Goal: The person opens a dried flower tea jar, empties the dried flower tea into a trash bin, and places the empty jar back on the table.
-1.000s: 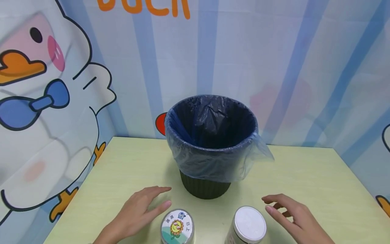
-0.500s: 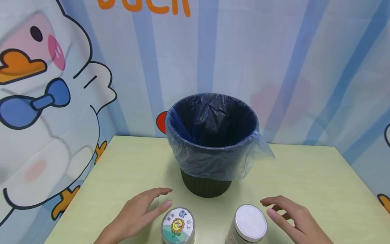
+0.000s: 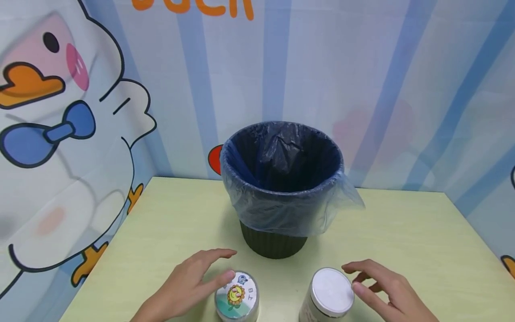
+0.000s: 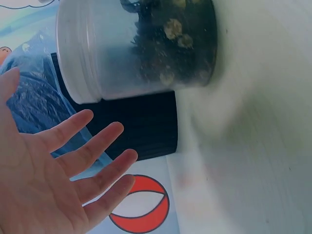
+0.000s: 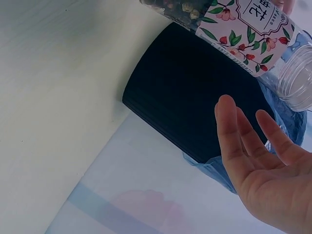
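Jars, two. The jar with the sunflower lid is standing upright at the near edge of the desk, left of centre; the left wrist view is showing its clear wall and dark dried contents. The jar with the plain white lid is standing upright to its right, apart from it, and the right wrist view is showing a floral printed label on its side.

Hands, two. The left hand is lying just left of the sunflower-lid jar, fingers spread and nearly straight, gripping nothing; its thumb tip is sitting at the lid's rim, though whether it is truly touching I cannot tell. In the left wrist view the palm is facing the jar with a gap showing between them. The right hand is hovering just right of the white-lid jar, fingers loosely bent and parted, holding nothing; its nearest fingertips are sitting at the lid's edge, contact uncertain. In the right wrist view the fingers are showing straight and apart.

Bin, one. A dark ribbed waste bin is standing behind and between the jars, lined with one translucent blue bag folded over the rim.

Backdrop, one. A striped blue wall with a cartoon duck is enclosing the desk on the left.
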A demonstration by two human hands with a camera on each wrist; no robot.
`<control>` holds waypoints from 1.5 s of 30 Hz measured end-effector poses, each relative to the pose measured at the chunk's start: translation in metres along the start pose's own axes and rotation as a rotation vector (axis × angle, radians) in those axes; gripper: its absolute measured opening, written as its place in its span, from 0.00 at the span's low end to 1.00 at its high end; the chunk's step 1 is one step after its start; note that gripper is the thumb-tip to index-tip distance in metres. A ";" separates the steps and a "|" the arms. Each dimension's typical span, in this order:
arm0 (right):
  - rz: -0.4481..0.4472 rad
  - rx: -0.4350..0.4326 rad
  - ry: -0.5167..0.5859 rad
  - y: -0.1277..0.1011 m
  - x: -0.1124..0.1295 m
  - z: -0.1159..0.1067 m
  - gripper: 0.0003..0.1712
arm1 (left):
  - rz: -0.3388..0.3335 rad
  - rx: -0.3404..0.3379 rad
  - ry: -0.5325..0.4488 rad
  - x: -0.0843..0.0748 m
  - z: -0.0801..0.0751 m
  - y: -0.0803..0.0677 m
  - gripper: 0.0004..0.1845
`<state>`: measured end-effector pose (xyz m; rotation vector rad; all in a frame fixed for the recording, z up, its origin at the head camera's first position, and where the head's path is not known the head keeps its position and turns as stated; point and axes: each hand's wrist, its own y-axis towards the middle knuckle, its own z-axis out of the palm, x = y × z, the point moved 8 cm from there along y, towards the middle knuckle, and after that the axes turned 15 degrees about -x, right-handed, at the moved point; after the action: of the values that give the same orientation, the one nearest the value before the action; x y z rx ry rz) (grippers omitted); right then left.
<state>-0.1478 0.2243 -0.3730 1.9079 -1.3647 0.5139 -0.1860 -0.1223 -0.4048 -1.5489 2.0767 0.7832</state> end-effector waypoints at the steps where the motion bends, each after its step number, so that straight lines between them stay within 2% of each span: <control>1: -0.002 0.000 0.002 0.000 0.001 0.000 0.14 | 0.008 0.000 -0.004 -0.002 0.001 0.000 0.32; 9: 0.001 -0.013 -0.006 -0.003 0.004 0.000 0.15 | 0.033 0.025 0.017 -0.016 0.009 0.002 0.34; 15: 0.062 0.014 -0.025 -0.004 0.002 0.003 0.18 | 0.039 0.065 0.062 -0.031 0.016 0.004 0.40; 21: 0.074 0.013 -0.044 -0.005 0.001 0.004 0.20 | 0.132 0.057 0.068 -0.051 0.020 0.004 0.41; 24: 0.064 0.014 -0.043 -0.006 0.002 0.004 0.20 | 0.154 0.058 0.053 -0.057 0.023 0.003 0.40; 33: 0.034 0.025 -0.014 -0.010 0.003 0.007 0.20 | 0.259 0.062 -0.038 -0.076 0.029 -0.003 0.35; 38: -0.001 -0.021 0.000 -0.011 0.012 0.005 0.25 | 0.271 0.087 0.007 -0.088 0.036 -0.005 0.38; 41: -0.059 -0.080 0.020 -0.012 0.023 0.002 0.28 | 0.341 0.056 0.058 -0.100 0.039 -0.008 0.39; 45: -0.120 -0.138 0.034 -0.013 0.035 -0.001 0.31 | 0.522 -0.080 0.043 -0.118 0.039 -0.014 0.36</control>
<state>-0.1230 0.2053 -0.3533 1.8468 -1.2233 0.3821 -0.1387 -0.0151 -0.3614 -1.0675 2.5474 1.0252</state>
